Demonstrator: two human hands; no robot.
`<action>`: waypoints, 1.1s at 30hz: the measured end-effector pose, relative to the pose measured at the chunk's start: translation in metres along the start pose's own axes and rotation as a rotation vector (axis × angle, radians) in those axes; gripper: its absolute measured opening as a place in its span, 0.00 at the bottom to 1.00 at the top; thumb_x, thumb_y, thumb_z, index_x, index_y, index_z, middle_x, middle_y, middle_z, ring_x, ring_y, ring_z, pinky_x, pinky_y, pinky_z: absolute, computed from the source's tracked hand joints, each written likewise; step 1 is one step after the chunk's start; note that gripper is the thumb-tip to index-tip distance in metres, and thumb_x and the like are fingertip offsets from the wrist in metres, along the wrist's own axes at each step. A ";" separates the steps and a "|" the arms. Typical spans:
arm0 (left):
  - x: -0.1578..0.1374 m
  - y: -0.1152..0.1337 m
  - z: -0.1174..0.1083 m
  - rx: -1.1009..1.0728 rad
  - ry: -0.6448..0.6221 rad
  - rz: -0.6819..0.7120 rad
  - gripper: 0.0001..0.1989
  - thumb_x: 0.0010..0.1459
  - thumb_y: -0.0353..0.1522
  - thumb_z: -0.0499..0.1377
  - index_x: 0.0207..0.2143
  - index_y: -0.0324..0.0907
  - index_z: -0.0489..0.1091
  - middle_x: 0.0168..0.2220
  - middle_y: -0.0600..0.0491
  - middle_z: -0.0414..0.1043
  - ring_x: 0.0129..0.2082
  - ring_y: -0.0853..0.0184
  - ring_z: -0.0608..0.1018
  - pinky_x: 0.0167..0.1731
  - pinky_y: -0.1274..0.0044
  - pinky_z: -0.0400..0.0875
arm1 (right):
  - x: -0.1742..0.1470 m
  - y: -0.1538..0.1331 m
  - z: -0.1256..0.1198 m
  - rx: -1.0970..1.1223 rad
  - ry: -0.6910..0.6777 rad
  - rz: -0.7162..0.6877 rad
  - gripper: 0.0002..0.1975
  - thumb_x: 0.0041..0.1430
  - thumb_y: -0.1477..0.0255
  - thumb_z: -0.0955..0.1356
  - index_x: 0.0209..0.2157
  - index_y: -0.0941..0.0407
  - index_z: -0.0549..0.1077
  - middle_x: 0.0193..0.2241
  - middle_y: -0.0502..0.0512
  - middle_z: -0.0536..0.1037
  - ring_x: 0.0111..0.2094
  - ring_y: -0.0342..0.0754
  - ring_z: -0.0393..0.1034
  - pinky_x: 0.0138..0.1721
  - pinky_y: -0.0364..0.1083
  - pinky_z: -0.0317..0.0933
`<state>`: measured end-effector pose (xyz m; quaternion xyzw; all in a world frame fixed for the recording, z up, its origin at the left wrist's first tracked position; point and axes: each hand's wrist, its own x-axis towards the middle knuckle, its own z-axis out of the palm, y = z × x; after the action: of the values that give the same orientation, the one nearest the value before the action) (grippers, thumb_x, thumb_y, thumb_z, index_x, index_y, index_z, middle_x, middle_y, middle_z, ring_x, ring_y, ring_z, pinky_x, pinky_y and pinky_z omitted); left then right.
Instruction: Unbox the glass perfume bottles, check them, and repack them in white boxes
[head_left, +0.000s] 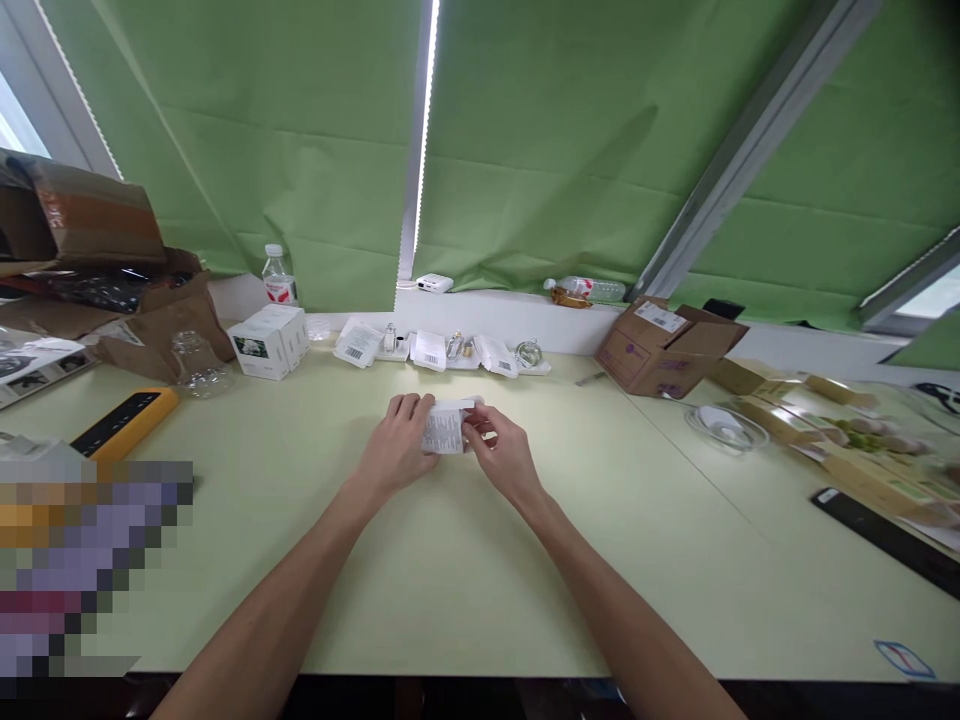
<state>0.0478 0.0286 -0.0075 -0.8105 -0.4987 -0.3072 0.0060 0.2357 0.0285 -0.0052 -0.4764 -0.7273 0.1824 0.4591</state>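
A small white box [443, 431] with fine grey print on its side is held just above the table, between both hands. My left hand [400, 437] wraps its left end, fingers closed over the top. At the right end, my right hand [501, 446] pinches the box's edge, near what looks like a flap. Behind the hands, along the back of the table, lie several white packets with barcodes, among them a left packet [359, 342], a middle packet [429, 350] and a right packet [496, 355]. Small glass or metal pieces sit beside them.
A white carton [268, 341], a glass jar [199, 365] and a yellow-black power strip [126, 422] stand left. At the back right is an open cardboard box [667, 345]. A coiled white cable [726, 428] and a long black object [889, 540] lie right.
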 end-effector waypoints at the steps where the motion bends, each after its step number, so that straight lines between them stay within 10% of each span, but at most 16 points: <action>1: 0.000 0.000 0.000 -0.005 0.003 -0.003 0.32 0.47 0.31 0.61 0.54 0.45 0.53 0.51 0.46 0.61 0.53 0.54 0.62 0.44 0.65 0.68 | 0.000 0.000 0.000 0.008 0.002 0.003 0.15 0.59 0.67 0.64 0.48 0.56 0.69 0.35 0.56 0.77 0.31 0.47 0.71 0.26 0.44 0.68; 33: 0.000 0.011 0.001 -0.470 0.079 -0.379 0.37 0.44 0.41 0.66 0.55 0.44 0.57 0.52 0.46 0.63 0.55 0.55 0.63 0.46 0.69 0.65 | -0.002 -0.011 -0.003 0.000 0.070 -0.042 0.17 0.63 0.62 0.62 0.50 0.48 0.74 0.44 0.56 0.70 0.37 0.45 0.70 0.30 0.43 0.73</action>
<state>0.0577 0.0237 -0.0049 -0.6698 -0.5555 -0.4410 -0.2195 0.2330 0.0212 0.0031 -0.4673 -0.7206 0.1558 0.4880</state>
